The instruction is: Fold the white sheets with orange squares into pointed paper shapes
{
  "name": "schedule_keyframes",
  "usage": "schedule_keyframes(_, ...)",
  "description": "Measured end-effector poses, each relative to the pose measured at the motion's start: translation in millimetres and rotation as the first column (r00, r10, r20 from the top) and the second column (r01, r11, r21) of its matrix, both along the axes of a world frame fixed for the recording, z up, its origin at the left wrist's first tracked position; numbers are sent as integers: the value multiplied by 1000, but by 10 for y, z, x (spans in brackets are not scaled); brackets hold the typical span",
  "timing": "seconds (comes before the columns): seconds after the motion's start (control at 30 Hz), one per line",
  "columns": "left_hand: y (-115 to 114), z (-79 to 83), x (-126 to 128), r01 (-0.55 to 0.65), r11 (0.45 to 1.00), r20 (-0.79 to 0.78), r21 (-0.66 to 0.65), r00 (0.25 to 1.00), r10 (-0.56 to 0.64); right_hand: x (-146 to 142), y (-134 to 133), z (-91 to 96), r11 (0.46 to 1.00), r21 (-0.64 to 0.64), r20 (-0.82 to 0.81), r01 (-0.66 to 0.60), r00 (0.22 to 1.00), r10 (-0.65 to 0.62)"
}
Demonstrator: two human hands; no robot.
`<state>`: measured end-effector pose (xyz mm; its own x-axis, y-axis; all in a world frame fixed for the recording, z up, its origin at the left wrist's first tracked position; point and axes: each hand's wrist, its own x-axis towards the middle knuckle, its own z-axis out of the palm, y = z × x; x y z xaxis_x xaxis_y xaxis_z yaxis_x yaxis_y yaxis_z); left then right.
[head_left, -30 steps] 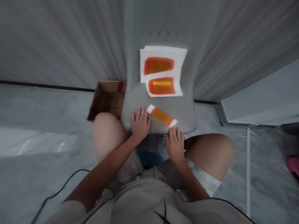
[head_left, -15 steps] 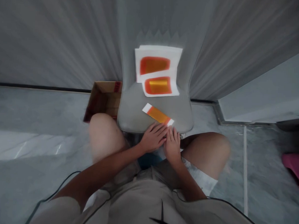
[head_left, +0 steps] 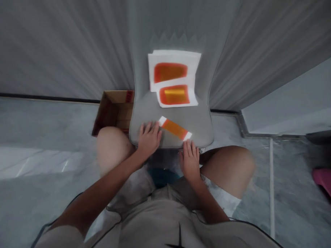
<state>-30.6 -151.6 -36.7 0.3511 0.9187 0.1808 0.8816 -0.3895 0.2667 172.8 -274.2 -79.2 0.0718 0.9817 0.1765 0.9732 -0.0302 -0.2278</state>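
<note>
On the seat of a grey chair [head_left: 144, 112] lies a narrow strip [head_left: 175, 129], orange in the middle with white ends, set at a slant. My left hand [head_left: 148, 139] rests on the seat's front left with its fingers spread, close to the strip's left end. At the front edge, my right hand [head_left: 190, 159] has its fingers stretched out, tips by the strip's right white end; whether they touch it I cannot tell. Farther back, white sheets [head_left: 194, 67] with orange-red rounded patches lean against the backrest, one overlapping another.
An open cardboard box [head_left: 115, 111] stands on the floor left of the chair. Grey curtains [head_left: 76, 45] hang behind. To the right are a white panel [head_left: 291, 99] and a pink object [head_left: 326, 184]. Something blue [head_left: 163, 176] sits below the seat, between my knees.
My left hand has moved left, from beside my right hand at the strip's right end to near its left end. The right hand stays nearly in place.
</note>
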Motion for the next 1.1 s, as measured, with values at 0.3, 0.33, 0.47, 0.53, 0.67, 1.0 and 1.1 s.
schedule_keyframes(0.3, -31, -166, 45, -18, 997, 100, 78, 995, 10, 21, 13, -65, 997, 83, -73, -10, 997, 16)
schedule_keyframes(0.33, -22, -175, 42, -25, 996, 117, 86, 993, 14, 32, 21, -72, 994, 107, -89, -8, 996, 18)
schedule_keyframes(0.47, 79, -191, -9, -54, 993, 215, 105, 976, 31, 135, 96, -49, 974, 227, -181, 1, 983, 41)
schedule_keyframes(0.53, 170, -195, -54, -43, 994, 267, 104, 964, 14, 216, 178, -9, 963, 267, -238, 26, 970, 40)
schedule_keyframes(0.67, 351, -219, -125, -53, 994, 290, 100, 957, 22, 392, 442, 57, 954, 280, -324, 104, 946, -8)
schedule_keyframes(1.0, 366, -247, -86, -72, 992, 251, 103, 967, 44, 541, 775, 22, 976, 195, -437, 102, 899, -7)
schedule_keyframes(1.1, 361, -243, -91, -71, 993, 258, 92, 965, 45, 478, 720, 98, 965, 239, -452, 108, 892, 12)
